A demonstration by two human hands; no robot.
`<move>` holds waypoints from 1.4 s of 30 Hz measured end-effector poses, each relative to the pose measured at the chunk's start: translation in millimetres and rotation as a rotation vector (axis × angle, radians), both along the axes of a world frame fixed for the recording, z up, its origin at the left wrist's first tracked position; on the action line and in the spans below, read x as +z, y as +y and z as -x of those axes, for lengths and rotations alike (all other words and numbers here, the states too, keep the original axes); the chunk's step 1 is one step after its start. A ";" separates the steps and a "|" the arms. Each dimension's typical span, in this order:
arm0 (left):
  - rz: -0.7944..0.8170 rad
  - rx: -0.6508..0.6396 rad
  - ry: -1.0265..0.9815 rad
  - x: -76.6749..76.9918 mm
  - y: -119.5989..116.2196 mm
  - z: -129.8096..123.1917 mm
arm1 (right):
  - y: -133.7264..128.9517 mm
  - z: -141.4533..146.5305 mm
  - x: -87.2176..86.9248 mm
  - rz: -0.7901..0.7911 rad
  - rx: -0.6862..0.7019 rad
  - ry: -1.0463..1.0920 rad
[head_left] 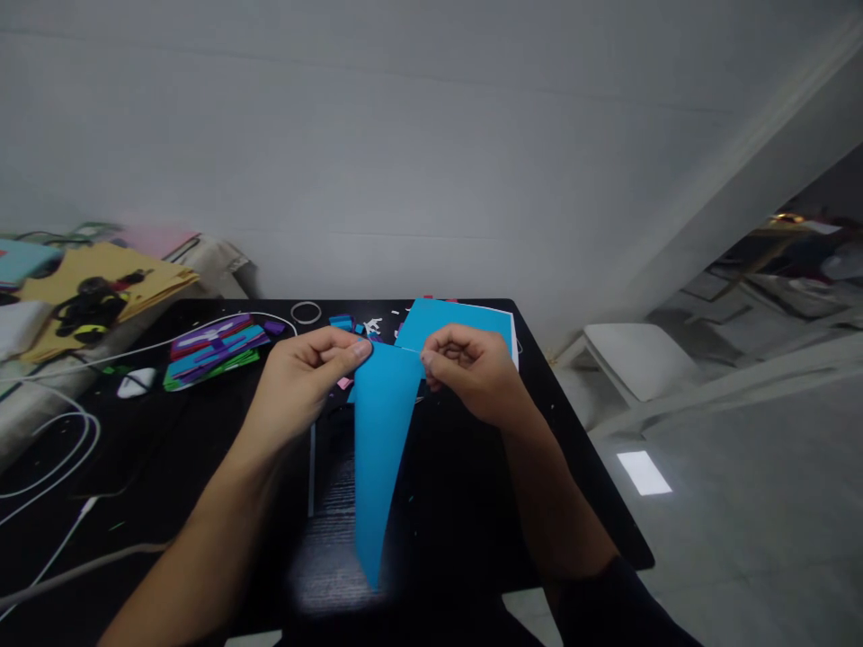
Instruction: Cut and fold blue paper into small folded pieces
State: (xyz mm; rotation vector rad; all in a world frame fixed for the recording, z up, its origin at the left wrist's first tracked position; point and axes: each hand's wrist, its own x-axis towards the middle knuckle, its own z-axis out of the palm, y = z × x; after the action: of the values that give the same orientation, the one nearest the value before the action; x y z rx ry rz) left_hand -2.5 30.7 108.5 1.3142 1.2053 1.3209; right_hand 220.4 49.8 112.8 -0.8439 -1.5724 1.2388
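A piece of blue paper (386, 431) hangs above the dark table, wide at the top and narrowing to a point below. My left hand (306, 368) pinches its upper left corner between thumb and fingers. At the upper right corner my right hand (468, 364) is closed in a pinch on the same paper. A thin pale edge runs along the top between the two hands. Behind my right hand lies a larger blue sheet (458, 316) with white paper under its edge.
The black table (472, 503) carries a stack of coloured pieces (217, 349), small paper scraps (373, 326), a white earphone case (136, 383) and a white cable (67, 539). Brown envelopes (121, 279) lie at left. A white stool (634, 359) stands at right.
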 end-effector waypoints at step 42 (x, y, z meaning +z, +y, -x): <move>0.019 -0.056 0.301 7.1 12.3 37.1 | 30.5 -33.1 -8.7 -0.114 -0.483 -0.074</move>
State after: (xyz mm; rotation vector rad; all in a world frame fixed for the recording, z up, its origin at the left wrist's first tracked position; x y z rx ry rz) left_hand -39.6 43.0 115.6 1.5614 1.3689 1.0953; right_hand 253.5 80.2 104.0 -1.1234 -1.3717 0.7730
